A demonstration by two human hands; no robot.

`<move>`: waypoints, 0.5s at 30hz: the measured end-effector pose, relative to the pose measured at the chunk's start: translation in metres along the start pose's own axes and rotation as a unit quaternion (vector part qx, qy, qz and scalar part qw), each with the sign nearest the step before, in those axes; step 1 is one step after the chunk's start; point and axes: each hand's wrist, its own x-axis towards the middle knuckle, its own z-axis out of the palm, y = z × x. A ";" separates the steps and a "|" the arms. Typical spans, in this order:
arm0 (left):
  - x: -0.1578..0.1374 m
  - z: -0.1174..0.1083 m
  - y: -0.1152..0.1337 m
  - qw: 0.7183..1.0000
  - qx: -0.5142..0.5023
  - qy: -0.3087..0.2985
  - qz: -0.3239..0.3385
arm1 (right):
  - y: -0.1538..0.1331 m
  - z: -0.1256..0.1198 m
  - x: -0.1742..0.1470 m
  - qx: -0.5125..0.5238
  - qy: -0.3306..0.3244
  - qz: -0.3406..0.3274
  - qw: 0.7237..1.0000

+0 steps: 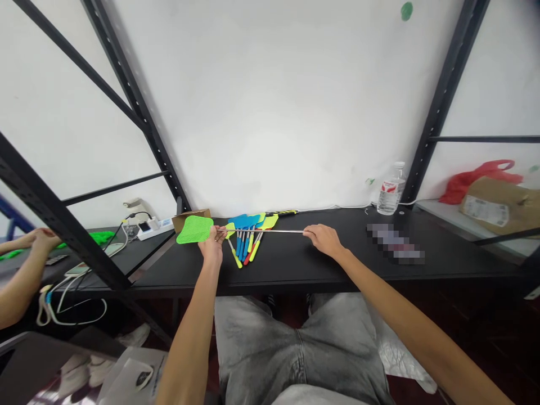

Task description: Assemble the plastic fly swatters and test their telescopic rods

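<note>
A green fly swatter (194, 230) with a long thin metal rod is stretched level between my two hands, above the black table (320, 259). My left hand (213, 246) is closed around the rod just beside the perforated green head. At the other end, my right hand (325, 239) wraps the rod's end, and the handle there is hidden by my fingers. Behind the rod lies a fanned pile of fly swatters (244, 244), with blue and yellow heads and blue, yellow and red handles. My left hand is close to the pile's left side.
A clear water bottle (390, 190) stands at the back right, near a blurred-out item (394, 243). At the back left are a cardboard box (192, 214) and a white power strip (156, 227). Another person's hands (42, 241) are at far left. Black shelf posts (442, 101) flank the table.
</note>
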 end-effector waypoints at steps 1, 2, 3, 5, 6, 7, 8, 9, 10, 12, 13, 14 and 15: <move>-0.001 -0.001 -0.002 1.000 -0.003 0.002 -0.005 | 0.004 0.000 -0.001 -0.006 0.008 -0.001 1.000; -0.002 -0.001 -0.005 1.000 -0.005 0.005 -0.011 | 0.009 0.000 -0.002 -0.013 0.013 -0.003 1.000; -0.003 -0.002 -0.007 1.000 -0.004 0.008 -0.017 | 0.013 0.000 -0.003 -0.020 0.017 -0.007 1.000; -0.005 -0.005 -0.012 1.000 -0.001 0.013 -0.025 | 0.020 0.000 -0.006 -0.031 0.019 -0.016 0.999; -0.005 -0.006 -0.013 1.000 0.001 0.015 -0.025 | 0.022 0.000 -0.007 -0.036 0.019 -0.019 0.999; -0.005 -0.007 -0.015 1.000 0.000 0.017 -0.024 | 0.024 0.000 -0.008 -0.040 0.021 -0.022 0.999; -0.005 -0.008 -0.015 1.000 -0.002 0.020 -0.023 | 0.026 0.000 -0.009 -0.043 0.024 -0.024 0.999; -0.005 -0.010 -0.015 1.000 -0.004 0.022 -0.022 | 0.027 0.000 -0.009 -0.045 0.028 -0.025 0.998; -0.004 -0.011 -0.014 0.999 -0.007 0.025 -0.022 | 0.027 0.000 -0.010 -0.045 0.030 -0.026 0.998; -0.001 -0.014 -0.011 0.999 -0.010 0.034 -0.026 | 0.027 0.001 -0.010 -0.043 0.032 -0.024 0.998; 0.000 -0.016 -0.010 0.999 -0.010 0.040 -0.028 | 0.026 0.001 -0.010 -0.041 0.030 -0.020 0.999; 0.002 -0.018 -0.008 0.998 -0.010 0.046 -0.029 | 0.026 0.001 -0.011 -0.038 0.026 -0.017 0.999; 0.003 -0.020 -0.006 0.998 -0.009 0.052 -0.029 | 0.025 0.001 -0.011 -0.037 0.020 -0.015 0.999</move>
